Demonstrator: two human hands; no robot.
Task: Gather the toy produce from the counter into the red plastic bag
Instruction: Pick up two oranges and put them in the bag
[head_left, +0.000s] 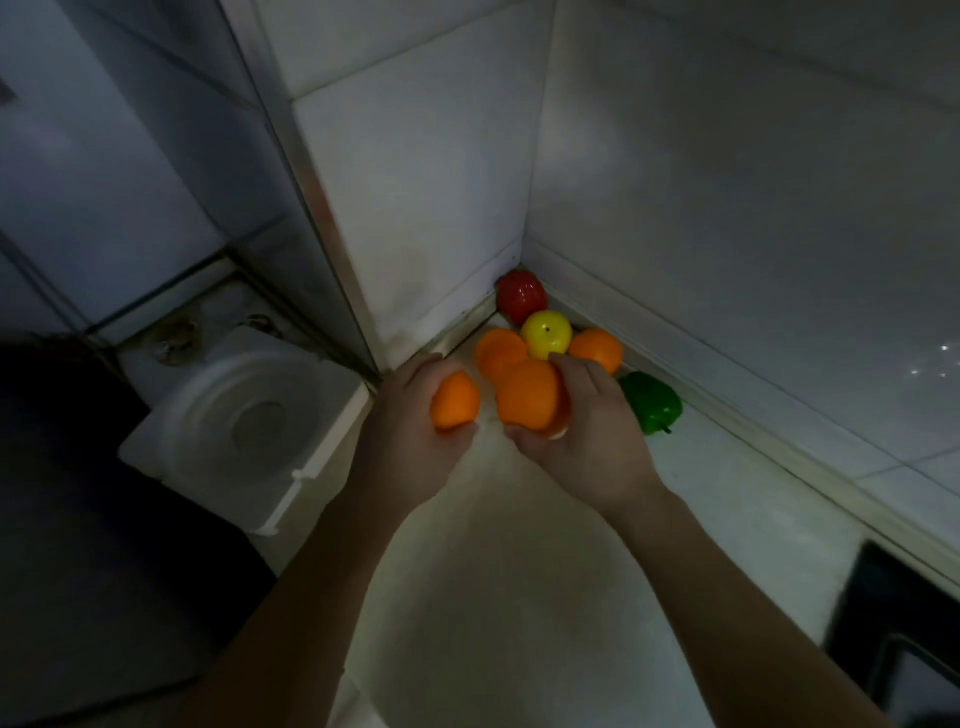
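Toy produce is piled in the corner of a pale counter (519, 545). My left hand (410, 441) is closed around a small toy orange (454, 400). To its right, my right hand (592, 431) grips a larger toy orange (527, 395) just above the counter. Behind the hands lie two more oranges (498, 351) (597, 349), a yellow toy fruit (546, 333) and a red toy pepper (521, 296) deep in the corner. A green toy pepper (652, 402) rests against the right wall, beside my right hand. No red plastic bag is in view.
Tiled walls (727, 234) close the counter at the back and right. A white foam block with a round hollow (244, 415) sits below the counter's left edge. A dark framed opening (904, 639) lies at the lower right.
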